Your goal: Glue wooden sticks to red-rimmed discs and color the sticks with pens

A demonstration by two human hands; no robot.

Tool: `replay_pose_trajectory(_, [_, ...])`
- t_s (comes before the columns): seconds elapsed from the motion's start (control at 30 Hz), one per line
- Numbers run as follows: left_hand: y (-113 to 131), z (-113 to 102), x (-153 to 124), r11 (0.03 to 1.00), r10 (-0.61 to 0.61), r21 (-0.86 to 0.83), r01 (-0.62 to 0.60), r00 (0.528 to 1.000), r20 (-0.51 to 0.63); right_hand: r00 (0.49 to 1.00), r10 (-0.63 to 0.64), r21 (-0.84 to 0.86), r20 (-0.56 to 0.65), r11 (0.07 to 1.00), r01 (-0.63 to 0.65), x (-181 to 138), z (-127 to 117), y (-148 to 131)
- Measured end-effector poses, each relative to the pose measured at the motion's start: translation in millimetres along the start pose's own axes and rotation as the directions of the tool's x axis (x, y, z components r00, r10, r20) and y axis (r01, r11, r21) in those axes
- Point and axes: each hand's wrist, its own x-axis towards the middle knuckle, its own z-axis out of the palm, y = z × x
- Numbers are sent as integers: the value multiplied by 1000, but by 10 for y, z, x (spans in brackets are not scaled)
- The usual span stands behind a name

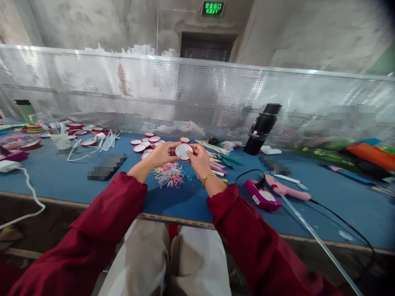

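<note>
Between my two hands, a round white disc with a red rim (184, 151) is held up over the blue table. My left hand (164, 153) grips its left edge, fingers closed. At its lower right, the thumb of my right hand (199, 158) presses on the white face, the fingers curled behind. Just below lies a heap of small coloured rubber bands (169, 174). Similar red-rimmed discs (140, 147) are scattered behind my left hand, and another disc (184, 140) lies just beyond the held one.
A dark phone (107, 166) lies to the left. On the right are green-handled pliers (228, 159), sticks (210, 146), a black bottle (262, 129), a purple power strip (262, 195) and a pink glue gun (286, 189) with a long clear stick. A perforated metal screen (203, 94) stands behind.
</note>
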Motion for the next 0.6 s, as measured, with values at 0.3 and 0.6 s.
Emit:
replay_pose_trajectory(0.3, [9,7,44,997,-74,-32,69,970,-233,979,-191,-110,69,974,198,-30,-6,-60])
replay_pose_trajectory(0.6, [16,-18,62,993,-115,-52,103,933,-340,946,-276,-209,170,928,309,-74,21,-54])
